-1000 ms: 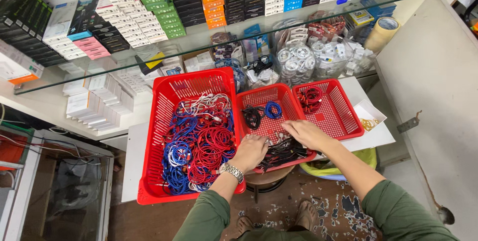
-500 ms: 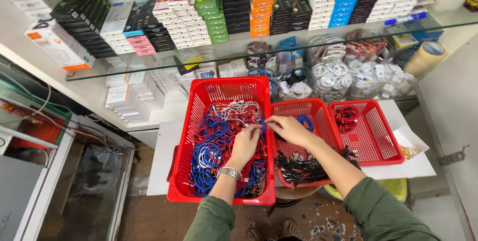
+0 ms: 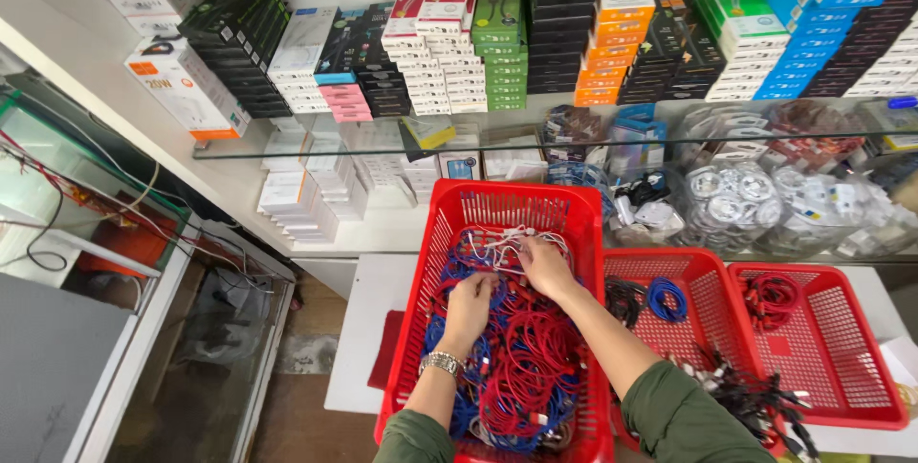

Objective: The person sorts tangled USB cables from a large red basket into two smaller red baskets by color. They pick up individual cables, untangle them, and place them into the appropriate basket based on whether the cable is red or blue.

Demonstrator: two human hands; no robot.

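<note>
Clearly early on, both hands, left (image 3: 470, 302) and right (image 3: 545, 267), dig with curled fingers into the tangled cables (image 3: 516, 348) heaping the big red basket (image 3: 449, 209), while the baskets at three o'clock (image 3: 712, 291) hold few.

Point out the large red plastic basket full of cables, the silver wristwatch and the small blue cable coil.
large red plastic basket (image 3: 507, 197), head view, back wall
silver wristwatch (image 3: 441, 363), head view, metal band on the left wrist
small blue cable coil (image 3: 666, 298), head view, coil's loop
</note>
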